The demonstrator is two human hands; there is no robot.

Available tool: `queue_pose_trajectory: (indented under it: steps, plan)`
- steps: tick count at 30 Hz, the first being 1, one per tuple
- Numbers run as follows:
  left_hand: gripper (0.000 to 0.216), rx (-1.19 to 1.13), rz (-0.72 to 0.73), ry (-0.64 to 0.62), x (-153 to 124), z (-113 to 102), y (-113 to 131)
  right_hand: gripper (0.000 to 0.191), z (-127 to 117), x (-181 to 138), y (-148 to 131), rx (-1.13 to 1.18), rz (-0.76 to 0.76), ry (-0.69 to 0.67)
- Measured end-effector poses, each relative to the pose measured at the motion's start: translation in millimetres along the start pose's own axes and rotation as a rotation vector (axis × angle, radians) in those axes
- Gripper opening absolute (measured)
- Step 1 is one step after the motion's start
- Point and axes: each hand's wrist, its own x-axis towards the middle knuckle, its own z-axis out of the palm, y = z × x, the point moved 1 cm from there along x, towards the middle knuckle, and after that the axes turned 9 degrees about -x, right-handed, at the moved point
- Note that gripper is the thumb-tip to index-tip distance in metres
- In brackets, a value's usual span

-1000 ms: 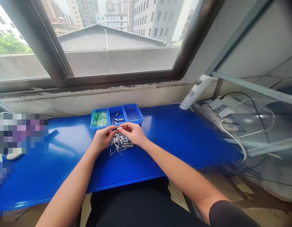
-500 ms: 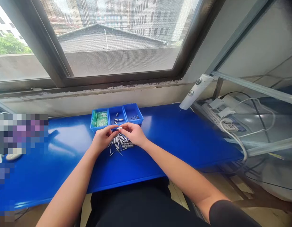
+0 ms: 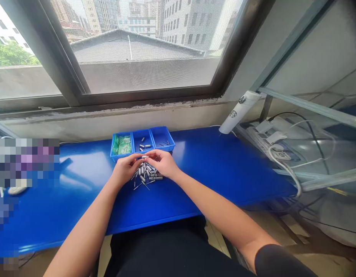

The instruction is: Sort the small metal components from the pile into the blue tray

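Note:
My left hand (image 3: 126,168) and my right hand (image 3: 163,163) meet fingertip to fingertip over a heap of small metal parts (image 3: 143,176). Between them they pinch a small, pale metal cylinder (image 3: 145,157), mostly covered by the fingers. Short silver cylinders and thin rods make up the heap on the blue table. Just behind my hands stand blue bins (image 3: 114,157) joined in a row. A green plastic bag lies in the left bin, several short cylinders in the middle one, and a few thin pins in the right one.
The blue table (image 3: 212,165) runs along the wall under a window. A white bottle (image 3: 240,112) stands at the back right, near a metal frame with cables and a power strip (image 3: 278,154). At the left edge, a blurred-out area hides part of the view.
My hands stay in nearly the same place, fingertips shifting slightly around the small cylinder. The heap and the bins look unchanged.

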Motion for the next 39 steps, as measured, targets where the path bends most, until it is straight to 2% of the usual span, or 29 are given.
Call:
queue_pose_trajectory:
  steps: [10, 15, 21, 33, 39]
  plan:
    - [0.028, 0.001, -0.007, -0.010, -0.1, 0.8, -2.3, 0.029, 1.3, 1.4, 4.4, -0.008, 0.009, 0.024]
    - [0.035, -0.052, -0.013, 0.013, -0.3, 2.3, -0.6, 0.031, 1.8, 1.6, 4.8, 0.034, 0.008, 0.034]
    - [0.025, -0.056, 0.006, 0.032, -0.7, 2.1, -1.1, 0.028, 1.5, 2.3, 4.0, 0.032, 0.032, 0.033]
    - [0.027, -0.017, -0.005, -0.016, 0.6, -0.3, -0.7, 0.031, 0.8, 0.7, 2.8, -0.023, -0.009, 0.016]
    - [0.028, -0.042, -0.028, -0.020, -0.5, 2.3, -2.9, 0.030, 1.6, 1.7, 4.0, 0.022, 0.010, 0.028]
